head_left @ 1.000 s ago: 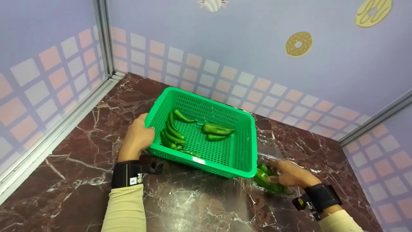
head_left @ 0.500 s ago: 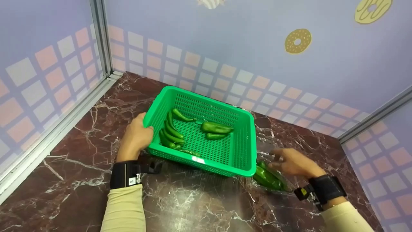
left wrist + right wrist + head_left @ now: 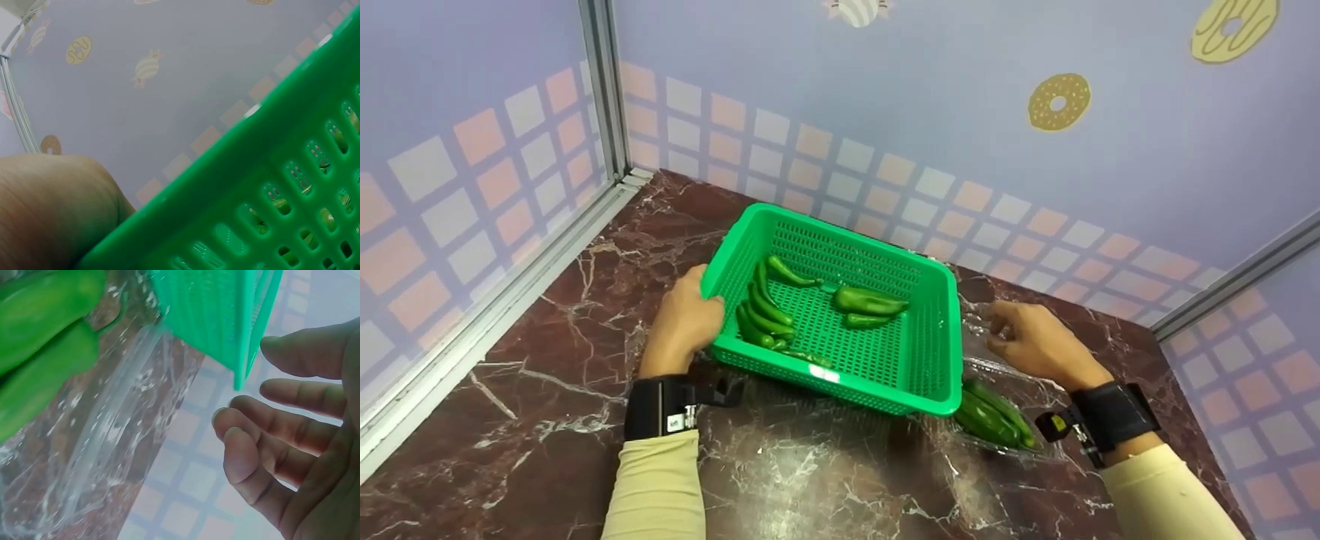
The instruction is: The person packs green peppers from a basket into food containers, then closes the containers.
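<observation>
My left hand (image 3: 686,322) grips the left rim of a green plastic basket (image 3: 840,386), which sits tilted on the table; the left wrist view shows the same rim up close. Inside lie several green chili peppers (image 3: 769,319) on the left and a bigger green pepper (image 3: 870,301) on the right. To the right of the basket, more green peppers (image 3: 997,416) lie on clear plastic packaging (image 3: 107,422). Above and behind them, my right hand (image 3: 1035,341) hovers with loosely bent fingers and holds nothing. The right wrist view shows its thumb and fingers apart, near the basket's corner.
The dark red marbled table (image 3: 780,480) reaches to a patterned wall (image 3: 885,112) behind and another wall (image 3: 472,187) at the left. A metal frame strip (image 3: 510,315) runs along the left edge.
My right hand has let go of the peppers on the plastic and moved up and back, away from them. The left hand keeps its grip on the basket, which has stayed in place.
</observation>
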Tool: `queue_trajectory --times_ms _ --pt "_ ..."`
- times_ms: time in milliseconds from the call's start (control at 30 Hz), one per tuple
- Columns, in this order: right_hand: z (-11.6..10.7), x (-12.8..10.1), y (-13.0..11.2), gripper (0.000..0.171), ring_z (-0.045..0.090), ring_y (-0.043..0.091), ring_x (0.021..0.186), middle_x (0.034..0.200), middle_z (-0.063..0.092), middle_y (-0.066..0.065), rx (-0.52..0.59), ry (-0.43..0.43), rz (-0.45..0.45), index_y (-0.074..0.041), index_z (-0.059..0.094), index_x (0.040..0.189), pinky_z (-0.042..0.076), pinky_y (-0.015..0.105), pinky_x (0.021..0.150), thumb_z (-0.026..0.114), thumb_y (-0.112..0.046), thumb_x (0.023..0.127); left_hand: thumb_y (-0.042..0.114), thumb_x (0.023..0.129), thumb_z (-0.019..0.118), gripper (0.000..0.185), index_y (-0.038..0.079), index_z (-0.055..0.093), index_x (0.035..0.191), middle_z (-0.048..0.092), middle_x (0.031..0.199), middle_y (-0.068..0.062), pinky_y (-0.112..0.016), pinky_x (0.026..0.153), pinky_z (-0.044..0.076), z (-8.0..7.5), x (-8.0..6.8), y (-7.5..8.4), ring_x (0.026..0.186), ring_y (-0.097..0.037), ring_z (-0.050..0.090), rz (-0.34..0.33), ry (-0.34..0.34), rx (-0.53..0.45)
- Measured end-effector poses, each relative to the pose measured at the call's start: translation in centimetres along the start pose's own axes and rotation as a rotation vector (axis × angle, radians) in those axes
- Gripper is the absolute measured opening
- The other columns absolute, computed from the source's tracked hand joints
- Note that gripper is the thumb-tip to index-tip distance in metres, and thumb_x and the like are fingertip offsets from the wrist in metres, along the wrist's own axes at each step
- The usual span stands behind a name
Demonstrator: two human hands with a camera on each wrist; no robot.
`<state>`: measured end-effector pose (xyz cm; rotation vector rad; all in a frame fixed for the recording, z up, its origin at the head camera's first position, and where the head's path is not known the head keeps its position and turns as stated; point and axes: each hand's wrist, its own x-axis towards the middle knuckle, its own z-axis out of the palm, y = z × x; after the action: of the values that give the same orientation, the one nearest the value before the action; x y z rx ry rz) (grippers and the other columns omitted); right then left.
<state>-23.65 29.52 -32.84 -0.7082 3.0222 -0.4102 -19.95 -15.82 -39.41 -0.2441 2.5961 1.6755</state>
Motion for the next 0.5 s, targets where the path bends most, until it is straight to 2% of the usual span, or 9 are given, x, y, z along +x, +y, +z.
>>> queue_trajectory --times_ms 200,333,500 --pt "0.4 1.4 -1.6 0.022 0.069 0.019 0.083 0.095 0.076 0.007 -0.006 0.047 -0.043 -0.007 0.073 0.112 0.058 0.040 0.075 0.071 -0.007 0.090 0.011 0.104 0.040 0.063 0.007 0.026 0.165 0.048 0.155 -0.028 -0.060 0.118 0.036 0.1 0.0 -0.2 0.142 -0.044 0.047 0.010 0.009 0.021" --pt "0.6 2.5 -2.8 0.024 0.070 0.025 0.088 0.098 0.075 0.011 -0.010 0.050 -0.067 -0.003 0.072 0.115 0.059 0.046 0.079 0.071 -0.010 0.092 0.010 0.103 0.042 0.063 0.007 0.029 0.164 0.050 0.153 -0.027 -0.060 0.118 0.037 0.3 0.0 -0.2 0.141 -0.044 0.048 0.004 0.026 0.019" --pt "0.6 4.2 -4.6 0.029 0.070 0.026 0.088 0.103 0.076 0.012 -0.043 0.020 -0.098 -0.003 0.071 0.120 0.058 0.046 0.078 0.072 -0.013 0.093 0.009 0.102 0.042 0.063 0.009 0.031 0.164 0.052 0.151 -0.025 -0.059 0.118 0.037 0.1 0.0 0.0 0.139 -0.043 0.049 0.000 0.035 0.002"
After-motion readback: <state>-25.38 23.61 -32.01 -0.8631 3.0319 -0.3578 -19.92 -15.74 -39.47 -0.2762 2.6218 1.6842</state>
